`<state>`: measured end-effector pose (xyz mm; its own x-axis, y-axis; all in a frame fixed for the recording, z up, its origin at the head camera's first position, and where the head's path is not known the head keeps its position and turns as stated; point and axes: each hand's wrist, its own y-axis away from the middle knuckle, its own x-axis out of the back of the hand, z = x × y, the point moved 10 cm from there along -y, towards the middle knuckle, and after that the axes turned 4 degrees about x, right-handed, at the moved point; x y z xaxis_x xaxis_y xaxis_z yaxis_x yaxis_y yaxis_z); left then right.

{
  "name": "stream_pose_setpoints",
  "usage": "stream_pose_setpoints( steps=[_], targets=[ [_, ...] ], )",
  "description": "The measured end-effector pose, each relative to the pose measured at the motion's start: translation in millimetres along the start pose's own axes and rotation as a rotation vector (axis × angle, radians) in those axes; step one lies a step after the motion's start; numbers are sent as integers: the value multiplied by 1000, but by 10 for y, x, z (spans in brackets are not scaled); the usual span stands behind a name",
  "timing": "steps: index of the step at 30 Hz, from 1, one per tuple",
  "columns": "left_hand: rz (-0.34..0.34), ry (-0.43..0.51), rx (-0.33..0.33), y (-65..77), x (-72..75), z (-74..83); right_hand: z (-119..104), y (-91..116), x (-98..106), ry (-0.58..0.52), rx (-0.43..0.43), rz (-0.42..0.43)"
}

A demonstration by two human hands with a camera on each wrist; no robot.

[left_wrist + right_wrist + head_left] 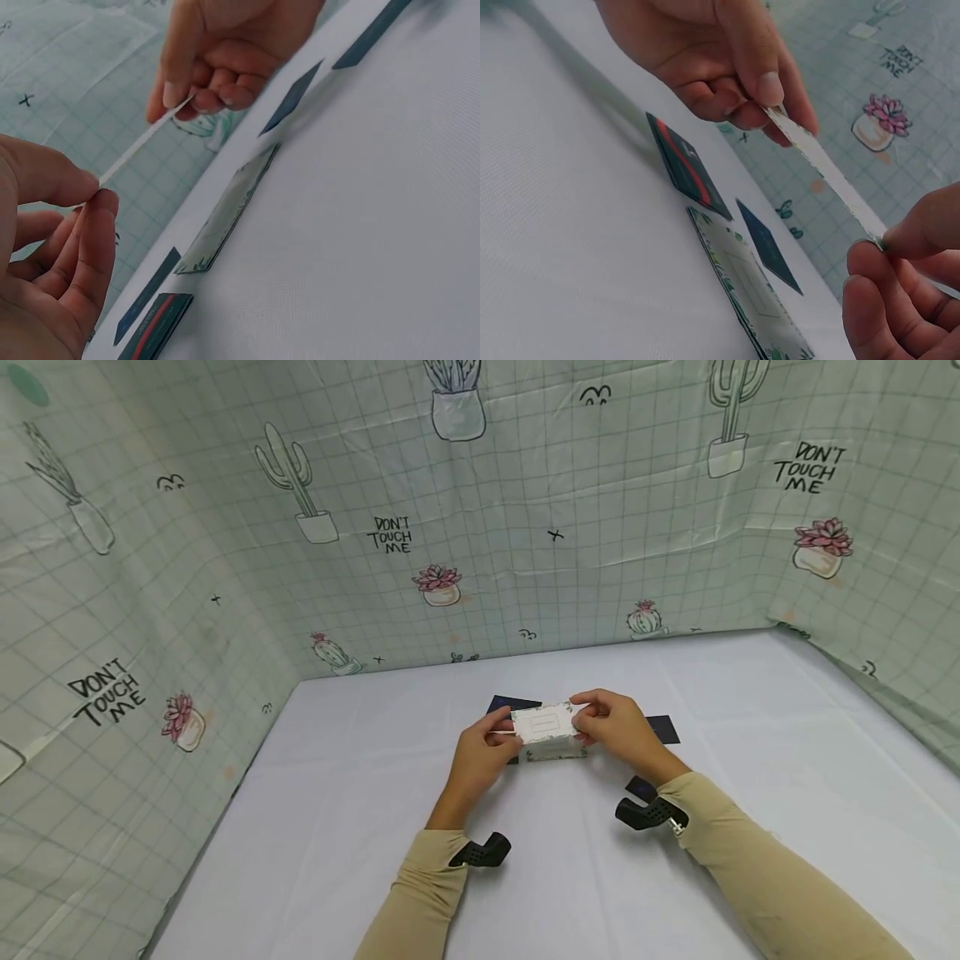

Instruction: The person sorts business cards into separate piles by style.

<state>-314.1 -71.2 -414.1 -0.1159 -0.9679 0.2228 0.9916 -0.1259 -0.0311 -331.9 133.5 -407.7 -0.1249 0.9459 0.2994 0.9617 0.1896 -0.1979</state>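
The only writing we can read is DON'T TOUCH ME, repeated on the backdrop (442, 502); the small lettering on the red-striped card (688, 166) is too blurred for us to make out. The upper white card (546, 722) is raised above the table (315, 777), between the two hands: the left hand (483, 753) pinches its left end between thumb and fingers, and the right hand (611, 727) pinches its right end the same way. From the head we see its face, with a thin printed frame and a leafy border, while both wrist views show it nearly edge-on, as a thin strip. Those views also show us a gap between it and the lower white card (754, 289) on the table, whose printed frame and green leaves are plainest from the right wrist. The red stripe appears only in the wrist views. Near the right hand, the left wrist view shows two dark cards (292, 97), which the right wrist view leaves out.
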Motion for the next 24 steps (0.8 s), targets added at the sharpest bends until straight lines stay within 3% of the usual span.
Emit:
stream_pose_setpoints(
  steps=[8, 16, 24],
  targets=[
    [29, -34, -25, -13, -54, 30, 33, 5, 36, -27, -35, -28],
    [84, -175, -70, -34, -70, 63, 91, -14, 69, 55, -51, -43],
    [140, -299, -82, 38, -91, 59, 222, -18, 68, 134, -83, -32]
  ],
)
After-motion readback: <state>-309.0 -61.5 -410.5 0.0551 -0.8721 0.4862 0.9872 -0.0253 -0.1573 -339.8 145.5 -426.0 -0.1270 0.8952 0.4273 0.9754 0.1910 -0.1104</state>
